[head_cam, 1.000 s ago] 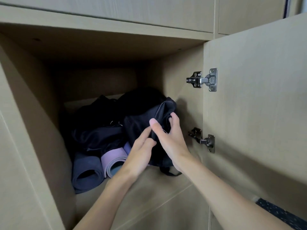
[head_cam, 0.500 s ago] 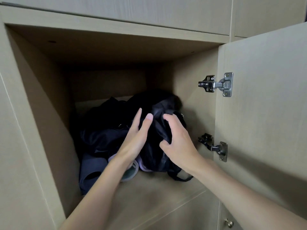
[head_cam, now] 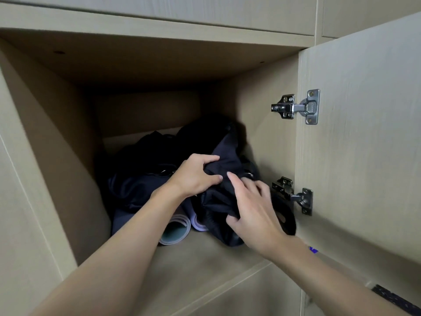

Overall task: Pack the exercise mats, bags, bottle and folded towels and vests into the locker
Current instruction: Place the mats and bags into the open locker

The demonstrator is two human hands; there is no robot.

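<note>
Black, floppy fabric is pretty much the whole story. The dark bag [head_cam: 225,156] sits at the right side of the locker [head_cam: 205,258], slumped on top of the rolled mats [head_cam: 175,231] and close to the right wall. The left hand [head_cam: 193,176] has its grip bunched round a fold near the bag's top, fingers curled in. The right hand [head_cam: 255,213] is lower on the front, thumb and fingers pinching a wad of cloth, index finger lying straighter.

A second dark bag [head_cam: 141,185] is heaped to the left, also over the mats. My guess is the bag being handled is light and totally limp, so it'll sag and slide rather than stay where it's put. I'd take it by a seam or strap, not loose cloth, and push on the bulk low down. That dark loop [head_cam: 289,213] hanging by the lower hinge [head_cam: 293,197] looks like it could snag the door [head_cam: 364,133].
</note>
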